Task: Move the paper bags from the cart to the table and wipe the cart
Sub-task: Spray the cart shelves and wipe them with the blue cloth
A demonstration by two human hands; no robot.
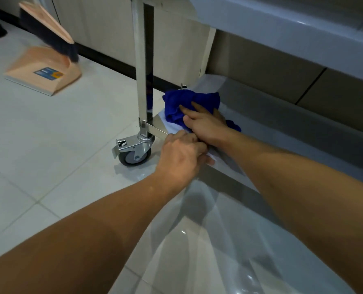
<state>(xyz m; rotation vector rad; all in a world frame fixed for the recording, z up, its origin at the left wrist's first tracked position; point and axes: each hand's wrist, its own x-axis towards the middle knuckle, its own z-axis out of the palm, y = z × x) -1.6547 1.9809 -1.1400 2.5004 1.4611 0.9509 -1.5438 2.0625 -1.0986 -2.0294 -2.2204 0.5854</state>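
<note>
Cart [286, 115], steel, 2 shelves in view; lower shelf ran from 12 to 5 o'clock across frame, upper shelf overhung at 1–2 o'clock. No paper bags in view.

Cloth [182, 102], blue, bunched, lay on lower shelf's far corner, just beside upright post [141, 60] at 12 o'clock.

Right hand [208, 126] lay flat on cloth, fingers straight, pressing it to shelf.

Left hand [181, 155] sat at shelf's near rim, fingers curled round the edge, touching right wrist.

Surroundings:
- Caster [135, 153] w/ brake tab, under post, at 11 o'clock of left hand; stood on floor [49, 145], pale tile.
- Dustpan [44, 70], peach, w/ brush [49, 28] leaning in it, at 10 o'clock, well apart from cart.
- Cabinet fronts [104, 28], light wood, dark kickboard, behind cart from 11 to 3 o'clock, close to shelf's far side.

Obstructions: post stood directly left of cloth; upper shelf closed off headroom over lower shelf; raised rim bounded shelf on far and left sides.

Open room: shelf surface toward 4 o'clock unoccupied past right forearm; floor open from 7 to 10 o'clock betw. cart and dustpan.
</note>
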